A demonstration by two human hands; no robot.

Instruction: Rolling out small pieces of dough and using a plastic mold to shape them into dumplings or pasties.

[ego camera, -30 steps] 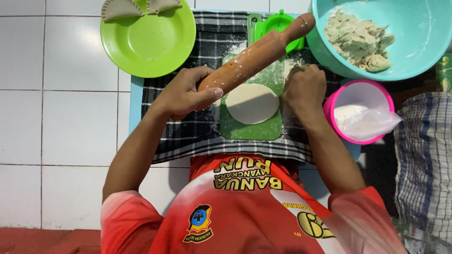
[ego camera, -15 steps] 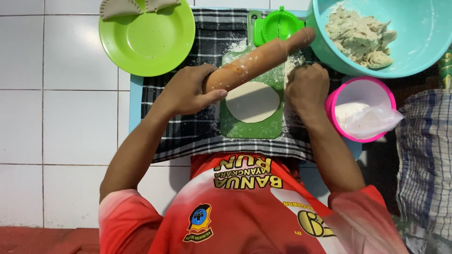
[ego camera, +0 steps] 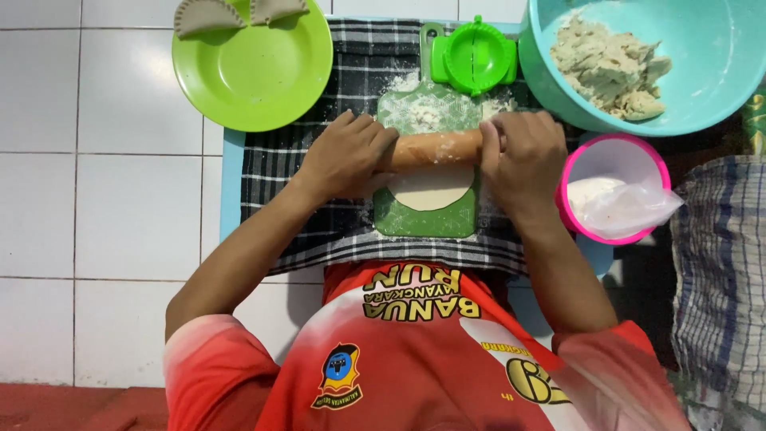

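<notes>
A wooden rolling pin [ego camera: 435,148] lies level across a green cutting board [ego camera: 423,223], on the far edge of a flat round of dough [ego camera: 429,190]. My left hand [ego camera: 345,153] presses on the pin's left end and my right hand [ego camera: 523,160] covers its right end. Loose flour dusts the far part of the board. The board rests on a black-and-white checked cloth [ego camera: 295,183].
A green dumpling press [ego camera: 472,57] sits beyond the board. A lime plate [ego camera: 254,68] at the far left holds two folded dumplings [ego camera: 231,11]. A teal bowl [ego camera: 718,88] with dough filling stands at the far right; a pink bowl [ego camera: 614,160] with a plastic bag of flour lies beside it.
The rolling pin was tilted with my right hand flat beside it; now it lies level across the dough and both hands grip its ends.
</notes>
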